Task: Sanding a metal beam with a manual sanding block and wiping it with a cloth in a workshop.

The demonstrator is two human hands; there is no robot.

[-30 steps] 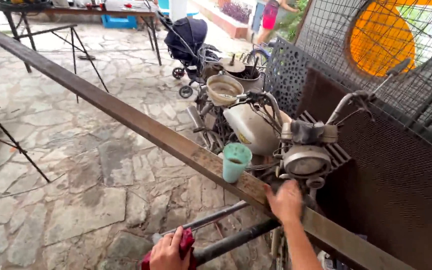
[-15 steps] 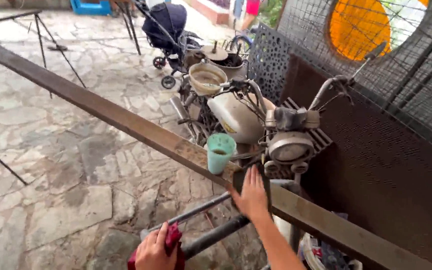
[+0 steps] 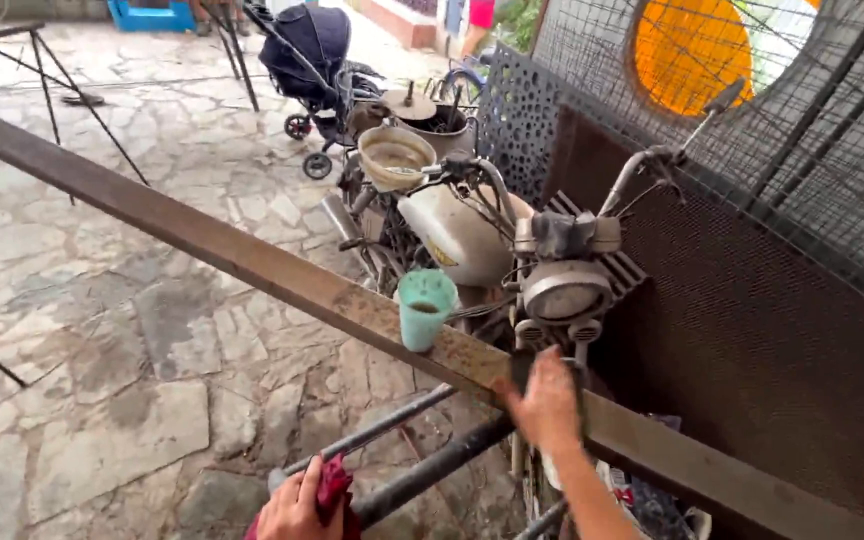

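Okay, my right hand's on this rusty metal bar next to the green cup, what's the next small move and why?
Probably slide the right hand a little further along the bar, away from the cup. The cup hangs right beside that hand, so moving toward it risks a knock. The left hand holds a red cloth.

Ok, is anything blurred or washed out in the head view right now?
Head view: the right hand on the rusty beam is motion-blurred; the teal cup and old motorbike are sharp; the orange disc behind the mesh glows brightly.
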